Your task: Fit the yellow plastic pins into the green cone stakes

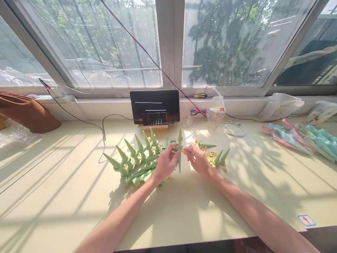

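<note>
Green spiked piece (178, 147) mid-scene over the tabletop (168, 218), right of the standing green cones (131, 148). Left grip (167, 161) pinches it; right grip (198, 160) narrow, just beside, can't tell if holding anything. Risks: weak left pinch could drop it; right wrist swinging right could scatter yellow pegs (211, 155).

the left hand (167, 162) partly hides a green spike (179, 165), and the left edge crops a brown bundle (31, 113).
</note>
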`<state>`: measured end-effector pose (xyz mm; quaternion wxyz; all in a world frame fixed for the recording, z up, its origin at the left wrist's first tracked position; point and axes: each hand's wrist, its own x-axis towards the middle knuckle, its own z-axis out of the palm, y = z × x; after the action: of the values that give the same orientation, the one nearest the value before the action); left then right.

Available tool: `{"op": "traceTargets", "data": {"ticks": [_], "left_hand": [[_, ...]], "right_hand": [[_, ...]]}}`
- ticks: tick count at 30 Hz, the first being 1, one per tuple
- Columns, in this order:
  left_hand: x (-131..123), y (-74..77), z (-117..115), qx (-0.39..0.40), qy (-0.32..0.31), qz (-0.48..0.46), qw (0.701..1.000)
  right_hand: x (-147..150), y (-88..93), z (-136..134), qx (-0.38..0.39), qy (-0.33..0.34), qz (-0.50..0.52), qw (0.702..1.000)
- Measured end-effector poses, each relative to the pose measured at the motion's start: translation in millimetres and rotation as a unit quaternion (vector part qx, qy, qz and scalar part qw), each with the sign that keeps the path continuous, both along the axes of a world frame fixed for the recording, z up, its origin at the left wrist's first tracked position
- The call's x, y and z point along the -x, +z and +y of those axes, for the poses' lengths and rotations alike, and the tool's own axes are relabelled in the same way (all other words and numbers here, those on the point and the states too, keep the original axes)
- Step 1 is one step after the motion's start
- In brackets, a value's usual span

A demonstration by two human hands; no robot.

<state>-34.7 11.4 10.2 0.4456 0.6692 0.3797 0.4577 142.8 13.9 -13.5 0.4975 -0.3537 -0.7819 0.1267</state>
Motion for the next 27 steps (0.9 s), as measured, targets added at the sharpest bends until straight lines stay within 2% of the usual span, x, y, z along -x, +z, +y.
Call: {"op": "traceTargets", "data": {"ticks": [5, 12, 18, 27], "left_hand": [[8, -4.0, -5, 0.032, -0.027, -0.006, 0.999], [12, 2.5, -1, 0.090, -0.049, -0.005, 0.995], [14, 2.5, 2, 0.101, -0.071, -0.002, 0.992], [15, -3.1, 3, 0.091, -0.095, -0.003, 0.991]], "right_hand": [[2, -0.5, -10, 0.035, 0.001, -0.003, 0.999], [4, -1.2, -10, 0.079, 0.001, -0.010, 0.997], [3, -6.6, -7, 0.091, -0.004, -0.015, 0.996], [2, -5.5, -9, 0.103, -0.001, -0.014, 0.995]]}}
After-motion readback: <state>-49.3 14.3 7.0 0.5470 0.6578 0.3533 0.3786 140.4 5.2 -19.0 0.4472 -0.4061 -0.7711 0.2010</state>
